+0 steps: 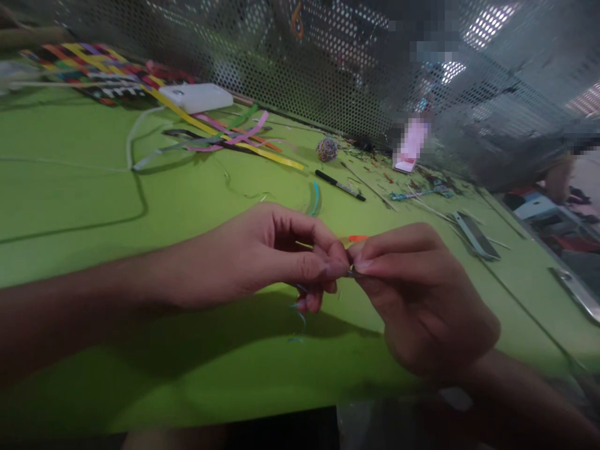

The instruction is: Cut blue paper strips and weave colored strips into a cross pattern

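Note:
Above the green table (210, 387), my left hand (290, 256) and my right hand (417, 287) meet fingertip to fingertip near the middle. Both hands pinch a small dark piece (351, 272), mostly covered by the fingers. A thin blue thread (300, 319) dangles below the curled fingers of my left hand. Just behind the fingertips lies an orange piece (358, 238), and a teal strip (315, 199) rests on the table beyond my left hand.
Colourful strips (244, 137), a white box (199, 97) with a cable, and a woven piece (89, 69) lie at the back left. Farther right are a speckled ball (327, 149), a black pen (340, 185), sticks, scraps and a cutter (476, 235). Perforated metal (281, 69) borders the back.

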`<action>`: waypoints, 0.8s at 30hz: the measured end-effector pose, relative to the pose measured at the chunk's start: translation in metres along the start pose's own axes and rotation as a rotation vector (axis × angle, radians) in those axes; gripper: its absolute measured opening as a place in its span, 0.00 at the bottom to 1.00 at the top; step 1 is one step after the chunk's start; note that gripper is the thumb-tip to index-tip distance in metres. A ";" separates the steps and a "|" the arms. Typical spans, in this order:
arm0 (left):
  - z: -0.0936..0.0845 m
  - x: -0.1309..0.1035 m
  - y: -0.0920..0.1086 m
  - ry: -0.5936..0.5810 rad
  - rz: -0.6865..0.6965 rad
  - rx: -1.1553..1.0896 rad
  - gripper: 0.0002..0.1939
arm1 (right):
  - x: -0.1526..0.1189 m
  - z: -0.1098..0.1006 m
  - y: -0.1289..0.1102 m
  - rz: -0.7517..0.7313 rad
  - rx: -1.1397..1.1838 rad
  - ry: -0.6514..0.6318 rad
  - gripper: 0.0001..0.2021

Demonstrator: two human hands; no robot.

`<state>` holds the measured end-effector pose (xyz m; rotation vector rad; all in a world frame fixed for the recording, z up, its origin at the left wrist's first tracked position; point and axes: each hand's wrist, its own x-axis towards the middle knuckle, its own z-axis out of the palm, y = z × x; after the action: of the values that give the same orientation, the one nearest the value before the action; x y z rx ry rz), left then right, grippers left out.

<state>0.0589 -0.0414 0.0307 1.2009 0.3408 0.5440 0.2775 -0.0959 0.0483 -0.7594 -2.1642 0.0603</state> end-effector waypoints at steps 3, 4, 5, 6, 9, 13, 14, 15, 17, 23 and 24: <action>0.001 0.000 0.002 0.002 0.004 0.018 0.08 | 0.000 -0.001 -0.001 0.006 0.005 0.000 0.13; 0.001 0.000 0.002 0.003 0.005 0.021 0.07 | 0.000 -0.001 -0.001 0.011 0.007 0.006 0.12; 0.001 0.000 0.001 0.005 0.006 0.023 0.07 | 0.000 -0.001 -0.001 0.015 0.007 0.008 0.12; 0.000 0.000 0.001 0.005 0.006 0.023 0.06 | 0.000 -0.001 -0.002 0.018 0.004 0.008 0.12; -0.002 -0.001 -0.001 -0.002 0.003 0.015 0.05 | -0.001 0.001 -0.003 0.019 -0.006 0.003 0.13; -0.003 -0.001 -0.003 -0.011 0.008 0.015 0.03 | -0.003 0.004 -0.003 0.037 0.010 0.049 0.13; -0.003 -0.001 -0.003 -0.008 0.006 0.019 0.03 | -0.004 0.005 -0.003 0.041 0.014 0.052 0.12; -0.003 -0.001 -0.003 -0.005 0.003 0.021 0.02 | -0.004 0.006 -0.003 0.043 0.017 0.051 0.12; -0.003 -0.001 -0.003 -0.003 -0.004 0.023 0.02 | -0.005 0.006 -0.003 0.041 0.015 0.045 0.12; -0.003 -0.002 -0.005 -0.004 -0.009 0.027 0.03 | -0.004 0.007 -0.001 0.019 0.005 0.066 0.12; -0.003 -0.002 -0.005 -0.004 -0.006 0.025 0.03 | -0.004 0.008 -0.001 0.011 0.003 0.059 0.12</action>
<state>0.0571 -0.0412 0.0246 1.2251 0.3480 0.5336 0.2732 -0.0976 0.0406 -0.7625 -2.1032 0.0462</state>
